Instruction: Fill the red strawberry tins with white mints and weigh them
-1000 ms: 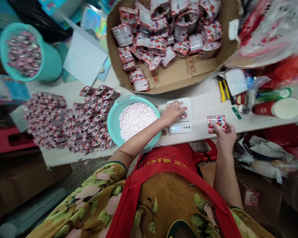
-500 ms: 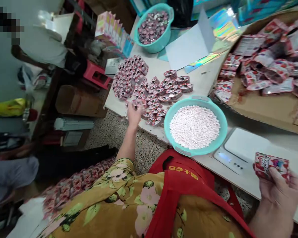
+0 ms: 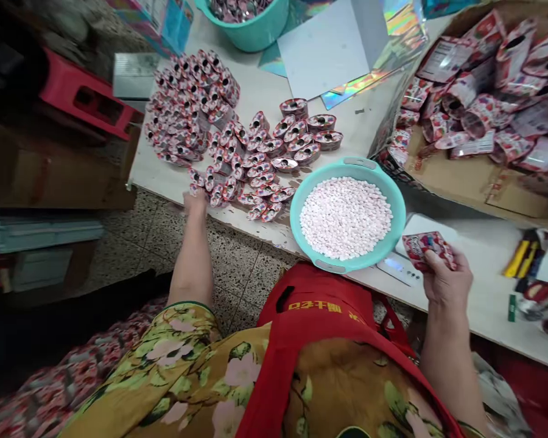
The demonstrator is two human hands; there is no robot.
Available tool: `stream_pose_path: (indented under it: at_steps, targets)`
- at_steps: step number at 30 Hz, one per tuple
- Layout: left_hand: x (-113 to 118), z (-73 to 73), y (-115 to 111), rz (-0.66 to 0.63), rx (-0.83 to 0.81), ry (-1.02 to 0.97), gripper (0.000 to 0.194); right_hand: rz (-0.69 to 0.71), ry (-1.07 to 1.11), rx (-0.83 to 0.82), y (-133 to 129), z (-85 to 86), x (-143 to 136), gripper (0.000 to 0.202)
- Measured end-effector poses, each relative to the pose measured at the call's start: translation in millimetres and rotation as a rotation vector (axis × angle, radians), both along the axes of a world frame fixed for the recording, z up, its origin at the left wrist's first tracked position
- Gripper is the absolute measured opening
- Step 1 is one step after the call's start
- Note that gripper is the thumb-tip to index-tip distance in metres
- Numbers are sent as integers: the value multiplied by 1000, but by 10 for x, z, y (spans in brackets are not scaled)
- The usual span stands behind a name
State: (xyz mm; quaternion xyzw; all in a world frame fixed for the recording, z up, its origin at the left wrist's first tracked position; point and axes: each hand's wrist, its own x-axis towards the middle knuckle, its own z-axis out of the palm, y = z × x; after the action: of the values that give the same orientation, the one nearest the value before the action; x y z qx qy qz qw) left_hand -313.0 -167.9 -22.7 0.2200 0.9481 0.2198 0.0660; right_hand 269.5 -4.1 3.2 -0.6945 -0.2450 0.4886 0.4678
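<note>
My left hand [image 3: 195,202] is at the table's front edge, touching the near left end of the standing red-and-white packs [image 3: 228,149]; its fingers are blurred and partly hidden. On the right, my right hand [image 3: 447,277] grips a red printed pack [image 3: 429,249] between thumb and fingers, above a white scale [image 3: 399,269]. A turquoise basin [image 3: 399,213] full of small white pieces [image 3: 346,218] sits between the hands. Many more packs stand upright in a dense cluster [image 3: 187,103] at the back left.
An open cardboard box [image 3: 452,176] holds loose red packs at the right. Behind are a second turquoise basin [image 3: 256,30] and a white sheet [image 3: 324,52]. Yellow-handled tools [image 3: 521,255] lie far right. A pink stool [image 3: 91,97] stands left of the table.
The view has shifted left to right, showing more of the right table. My left hand has moved to the near left end of the packs. My right hand has brought its pack over the scale.
</note>
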Motion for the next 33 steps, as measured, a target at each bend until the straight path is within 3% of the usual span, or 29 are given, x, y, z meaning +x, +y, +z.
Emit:
stream_pose_path:
  at_steps: [2,4,5,7,9,11,13,18,23,25,28,30,33]
  targets:
    - [242,-37,151,49,57,50,39,64,-27,24,-40,-32,-47,66]
    - [805,-105,387,-75,132,42,39,172,-77,55,-78,-64,-111,64]
    - [1196,-152,519,-206,166,4,36,228,-107,70,-93,-76,-148,64]
    - [2085,-257,760,-712,221,-160,39,314,-138,78,-107,-89,-217,62]
    - [2901,-366,942,-1207,188,-287,55,350,-123,60,-103,-84,-262,61]
    - [3441,-469,1076,-1442,161,-348,55,339,-95,43,-84,-68,-266,61]
    - [3652,-558,1202,-1507,134,-339,46,306,-81,47,-56,-49,-235,62]
    - [3425,-705,1586,-1330,10,-273,30,269,-81,82,11,-33,-166,61]
    - [3248,-702,1785,-852,28,-389,16,403,-90,108,-18,-52,-313,60]
    - [3243,-604,1759,-628,146,-602,14,493,-99,98,-55,-71,-427,58]
    - [3291,-336,1658,-333,409,-979,24,638,-187,172,-111,-119,-635,51]
    - [3353,-125,1579,-256,581,-1147,29,734,-251,232,-136,-169,-784,44]
    - [3448,118,1492,-307,759,-1260,28,828,-299,244,-154,-255,-983,39]
